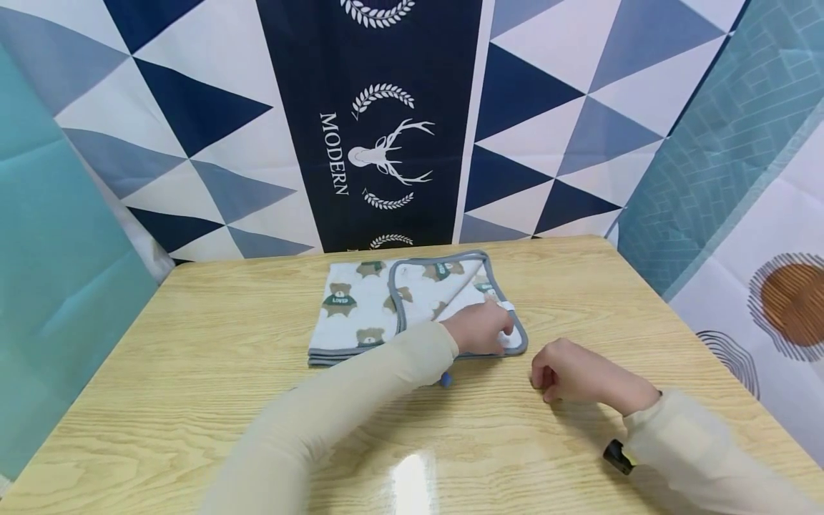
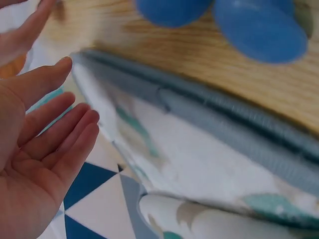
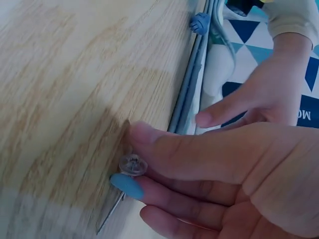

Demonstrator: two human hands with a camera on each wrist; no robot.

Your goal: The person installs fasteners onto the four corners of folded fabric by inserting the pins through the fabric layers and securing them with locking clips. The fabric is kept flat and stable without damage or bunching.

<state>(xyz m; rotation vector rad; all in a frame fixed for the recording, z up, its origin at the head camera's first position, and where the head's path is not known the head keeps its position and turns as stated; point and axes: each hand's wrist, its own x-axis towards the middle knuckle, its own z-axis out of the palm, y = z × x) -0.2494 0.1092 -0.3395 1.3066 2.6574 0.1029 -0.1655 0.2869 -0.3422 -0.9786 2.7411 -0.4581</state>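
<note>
A folded white blanket [image 1: 347, 322] with brown bears and grey edging lies toward the back of the table. Over its right end is my left hand [image 1: 479, 327]; in the left wrist view its fingers [image 2: 75, 134] extend loosely beside the blanket edge, holding nothing. To the right of the blanket, my right hand [image 1: 579, 373] is low over the wood. Its thumb and finger pinch a small pin with a clear disc [image 3: 133, 165], a pale blue flat piece and a thin metal shaft [image 3: 110, 214].
Blue rounded pieces [image 2: 261, 30] sit on the table by the blanket's front edge; part of one [image 1: 446, 379] shows beneath the left sleeve [image 1: 360, 386]. A black wrist device [image 1: 618, 456] hangs under the right sleeve. A patterned curtain [image 1: 225, 143] stands behind the table [image 1: 180, 372].
</note>
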